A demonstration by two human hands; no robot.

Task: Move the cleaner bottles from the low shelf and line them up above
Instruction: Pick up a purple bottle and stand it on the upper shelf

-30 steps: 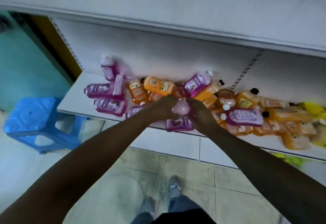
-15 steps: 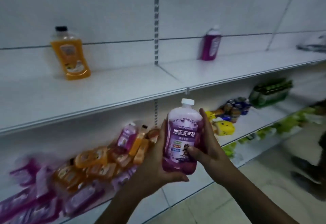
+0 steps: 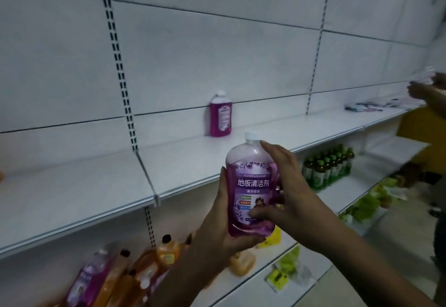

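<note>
I hold a purple floor-cleaner bottle [image 3: 251, 186] with a white cap upright in front of the upper shelf [image 3: 188, 166]. My left hand [image 3: 222, 224] grips its base and left side. My right hand [image 3: 287, 190] holds its right side, thumb across the label. A second purple bottle [image 3: 220, 114] stands upright at the back of the upper shelf. Below, on the low shelf, purple and orange bottles [image 3: 135, 273] lie in a heap at the lower left.
Green bottles [image 3: 325, 166] stand on a lower shelf to the right, with yellow-green packets [image 3: 366, 205] below them. Another person's hands [image 3: 427, 89] and body are at the far right edge. A slotted upright [image 3: 120, 65] and its bracket divide the upper shelf.
Both hands lifted the purple bottle from the low heap up to the level of the upper shelf. My view swung up and to the right.
</note>
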